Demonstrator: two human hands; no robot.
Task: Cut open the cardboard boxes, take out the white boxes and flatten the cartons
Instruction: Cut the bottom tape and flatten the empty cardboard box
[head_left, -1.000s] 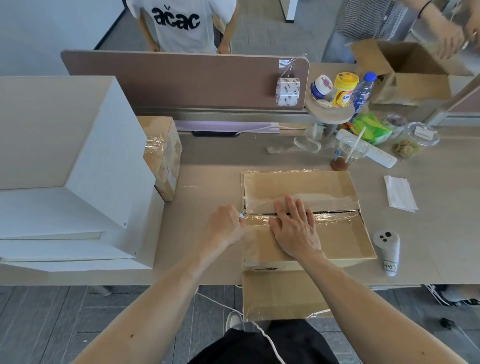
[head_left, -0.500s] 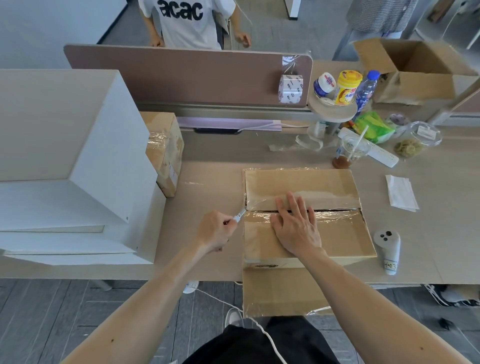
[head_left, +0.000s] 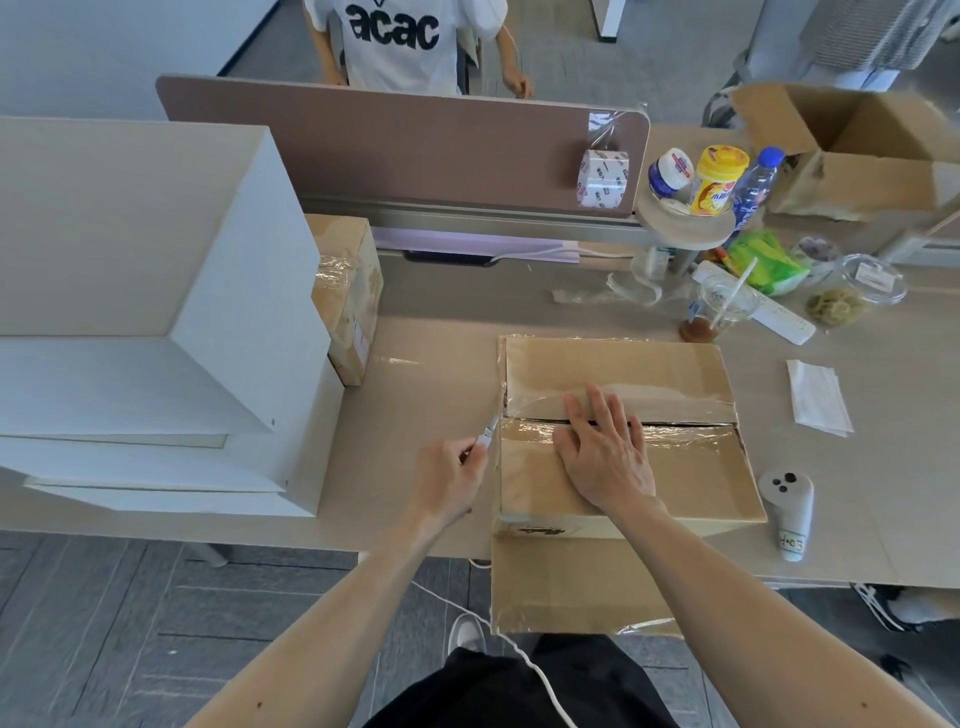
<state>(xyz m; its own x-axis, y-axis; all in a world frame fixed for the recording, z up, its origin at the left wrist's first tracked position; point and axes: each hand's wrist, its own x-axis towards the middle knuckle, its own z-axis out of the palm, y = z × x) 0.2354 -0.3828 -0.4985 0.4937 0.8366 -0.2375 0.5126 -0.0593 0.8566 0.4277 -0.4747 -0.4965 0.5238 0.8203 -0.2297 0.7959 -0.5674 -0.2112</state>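
Note:
A taped brown cardboard box (head_left: 623, 374) lies on the desk in front of me, its centre seam split along the clear tape. My right hand (head_left: 605, 449) presses flat on the top, fingers straight across the seam. My left hand (head_left: 449, 480) grips a small white cutter (head_left: 487, 434) whose tip touches the box's left edge at the seam. A stack of large white boxes (head_left: 156, 312) stands at the left, with a second taped carton (head_left: 348, 296) behind it. A cardboard flap (head_left: 566, 582) hangs over the desk's front edge.
At the right lie a white controller (head_left: 787, 506) and a paper napkin (head_left: 818, 397). Bottles, a drink cup (head_left: 719, 309), a power strip and snack tubs crowd the back right. An open carton (head_left: 857, 150) stands beyond the brown divider (head_left: 415, 145). A person stands behind it.
My left hand has drawn back to the left off the box top, and the cutter's tip now sits at the box's left edge. My right hand has stayed pressed on the seam.

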